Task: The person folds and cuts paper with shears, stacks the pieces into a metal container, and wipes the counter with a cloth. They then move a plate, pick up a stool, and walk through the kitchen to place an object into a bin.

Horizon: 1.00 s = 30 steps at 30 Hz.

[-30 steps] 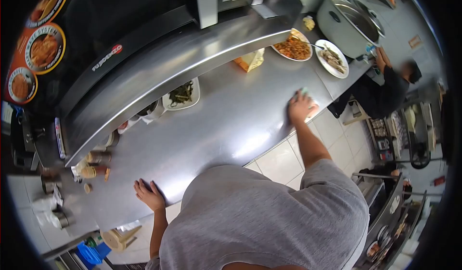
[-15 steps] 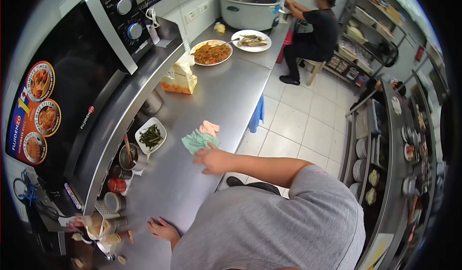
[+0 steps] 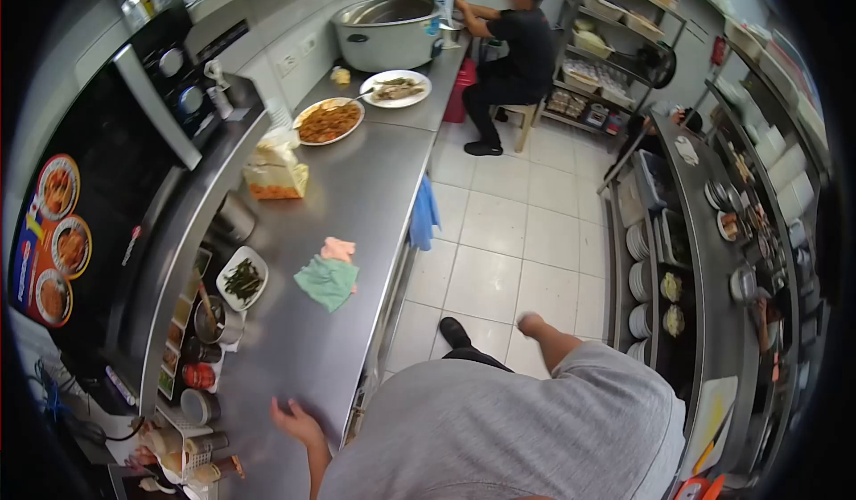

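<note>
My left hand [image 3: 298, 423] is over the near part of the steel counter [image 3: 308, 348], its fingers apart and nothing in them. Out over the tiled floor, to the right of the counter, my right hand [image 3: 531, 324] is small and blurred, so its fingers cannot be made out. A green cloth [image 3: 327, 282] lies on the counter with a pink cloth [image 3: 339, 249] at its far edge; neither hand touches them. Left of the cloths stands a white dish of dark green vegetables [image 3: 242, 279].
A plate of orange food [image 3: 328, 123], a fish plate [image 3: 396, 89], a bag [image 3: 277, 170] and a large cooker [image 3: 387, 36] stand farther back. A seated person [image 3: 513, 63] works beyond. Shelving [image 3: 704, 304] lines the right; a microwave [image 3: 107, 197] the left.
My right hand has left the green cloth and swung right over the floor. My left hand has lifted somewhat from the counter. The view has shifted to the right.
</note>
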Each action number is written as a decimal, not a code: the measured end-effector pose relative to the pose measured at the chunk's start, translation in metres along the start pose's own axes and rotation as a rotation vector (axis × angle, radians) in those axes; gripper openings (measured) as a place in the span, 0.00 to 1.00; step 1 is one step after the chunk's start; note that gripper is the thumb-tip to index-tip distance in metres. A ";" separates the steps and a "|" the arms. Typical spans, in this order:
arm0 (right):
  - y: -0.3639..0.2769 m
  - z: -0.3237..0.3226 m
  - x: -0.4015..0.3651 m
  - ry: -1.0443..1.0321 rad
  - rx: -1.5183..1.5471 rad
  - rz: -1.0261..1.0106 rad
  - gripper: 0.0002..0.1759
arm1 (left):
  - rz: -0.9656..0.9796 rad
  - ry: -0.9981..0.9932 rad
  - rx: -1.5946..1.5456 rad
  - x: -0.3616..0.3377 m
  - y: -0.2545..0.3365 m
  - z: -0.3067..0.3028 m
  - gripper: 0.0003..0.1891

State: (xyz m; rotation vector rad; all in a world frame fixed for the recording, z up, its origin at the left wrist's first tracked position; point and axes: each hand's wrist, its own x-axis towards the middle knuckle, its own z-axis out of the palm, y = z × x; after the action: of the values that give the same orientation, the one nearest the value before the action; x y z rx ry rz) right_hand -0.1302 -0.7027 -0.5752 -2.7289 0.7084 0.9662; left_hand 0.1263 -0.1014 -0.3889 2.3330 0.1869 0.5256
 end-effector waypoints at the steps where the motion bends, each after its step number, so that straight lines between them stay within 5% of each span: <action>1: 0.006 0.020 0.055 0.183 0.003 0.073 0.11 | 0.066 -0.127 -0.133 0.003 0.038 0.014 0.19; 2: -0.030 -0.026 0.066 0.159 0.056 0.125 0.10 | 0.130 -0.255 -0.259 0.006 0.080 0.028 0.19; 4: -0.092 -0.110 0.093 -0.161 -0.143 -0.201 0.10 | 0.218 -0.609 -0.448 0.008 0.150 0.066 0.18; 8: -0.202 -0.223 0.096 -0.024 -0.175 -0.494 0.10 | 0.874 -0.948 -0.530 -0.023 0.342 0.119 0.19; 10: -0.237 -0.247 0.089 -0.076 -0.211 -0.632 0.10 | 0.968 -1.235 -0.434 -0.046 0.408 0.150 0.20; 13: -0.244 -0.267 0.085 -0.158 -0.294 -0.751 0.10 | 0.727 -1.741 -0.600 -0.096 0.523 0.151 0.18; 15: -0.238 -0.274 0.084 -0.195 -0.322 -0.814 0.10 | 1.063 -1.757 -0.753 -0.125 0.599 0.105 0.19; 17: -0.227 -0.268 0.093 -0.250 -0.353 -0.850 0.10 | 1.096 -1.663 -1.066 -0.143 0.621 0.111 0.20; 21: -0.207 -0.262 0.105 -0.339 -0.434 -0.918 0.10 | 0.996 -1.567 -1.010 -0.137 0.610 0.171 0.21; 23: -0.195 -0.259 0.114 -0.373 -0.468 -0.925 0.10 | 0.942 -1.417 -0.529 -0.135 0.578 0.205 0.21; 25: -0.185 -0.257 0.124 -0.390 -0.489 -0.919 0.11 | 0.979 -1.273 -0.423 -0.136 0.571 0.211 0.20; 30: -0.186 -0.242 0.130 -0.418 -0.605 -0.914 0.11 | 0.673 -1.258 -0.263 -0.139 0.587 0.172 0.16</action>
State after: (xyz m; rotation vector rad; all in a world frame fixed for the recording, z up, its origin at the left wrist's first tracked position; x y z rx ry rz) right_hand 0.1816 -0.6625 -0.4701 -2.5937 -0.9613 1.5212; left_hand 0.0636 -0.6750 -0.1417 1.9963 -1.1805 -0.6400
